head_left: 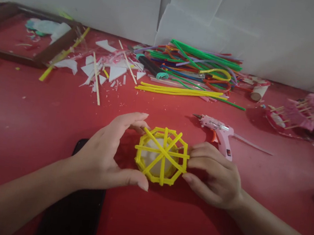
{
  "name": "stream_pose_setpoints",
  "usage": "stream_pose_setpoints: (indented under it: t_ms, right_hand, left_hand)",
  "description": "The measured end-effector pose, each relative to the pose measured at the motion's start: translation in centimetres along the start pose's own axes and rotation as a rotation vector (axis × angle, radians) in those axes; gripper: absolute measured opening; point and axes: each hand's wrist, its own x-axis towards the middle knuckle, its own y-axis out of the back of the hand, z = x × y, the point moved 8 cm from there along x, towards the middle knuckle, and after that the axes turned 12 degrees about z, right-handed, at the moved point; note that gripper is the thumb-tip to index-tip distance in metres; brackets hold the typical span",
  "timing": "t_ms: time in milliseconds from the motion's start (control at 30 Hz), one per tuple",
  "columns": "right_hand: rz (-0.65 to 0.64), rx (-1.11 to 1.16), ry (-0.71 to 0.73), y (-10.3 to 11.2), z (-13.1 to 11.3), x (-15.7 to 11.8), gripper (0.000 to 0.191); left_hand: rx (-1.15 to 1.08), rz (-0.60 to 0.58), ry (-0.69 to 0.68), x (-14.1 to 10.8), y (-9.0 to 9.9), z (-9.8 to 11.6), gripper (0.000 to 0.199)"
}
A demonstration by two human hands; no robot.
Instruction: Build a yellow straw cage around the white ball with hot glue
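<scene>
Both hands (160,163) — fingers curved — around yellow wheel (spoked) (164,153)

Matt, fuzzy yellow pipe-cleaner wheel (163,152); smooth pink plastic glue gun (220,132); glossy black phone (73,206); smooth red tabletop (139,214)

Legible text, labels, brands, numbers, signs: none on any item, near or far, left or right.
</scene>
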Motion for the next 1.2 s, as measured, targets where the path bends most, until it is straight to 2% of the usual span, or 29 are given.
stream_pose_setpoints:
  t_ms: [67,167,267,467,567,700,967,1200]
  right_hand:
    - [0.041,-0.028,-0.039,0.2,0.4,0.0,0.008]
    - [0.095,-0.067,-0.106,0.5,1.1,-0.1,0.007]
    - [0.109,-0.056,-0.146,0.6,1.4,-0.2,0.007]
    - [0.085,-0.019,-0.127,0.5,1.1,-0.1,0.009]
    - [0.092,0.005,-0.131,0.6,1.0,-0.1,0.01]
    - [0.092,0.045,-0.16,0.5,1.2,-0.3,0.01]
    - [0.033,0.16,-0.401,-0.1,3.2,-1.2,0.01]
    - [-0.011,0.268,-0.442,-0.7,3.0,-1.0,0.009]
  left_hand:
    - [0.003,-0.001,0.024,0.2,0.1,0.0,0.081]
    - [0.057,-0.015,0.075,0.5,0.3,-0.3,0.041]
    - [-0.009,-0.051,0.095,0.7,0.2,-0.3,0.026]
    - [-0.118,-0.139,0.169,0.5,-0.2,-0.4,0.032]
    - [-0.163,-0.155,0.184,0.4,-0.3,-0.2,0.033]
    - [-0.217,-0.156,0.272,0.2,-0.5,-0.7,0.032]
    - [-0.251,-0.169,0.32,0.3,-0.7,-1.0,0.029]
    - [-0.217,-0.142,0.294,0.5,-0.5,-0.8,0.023]
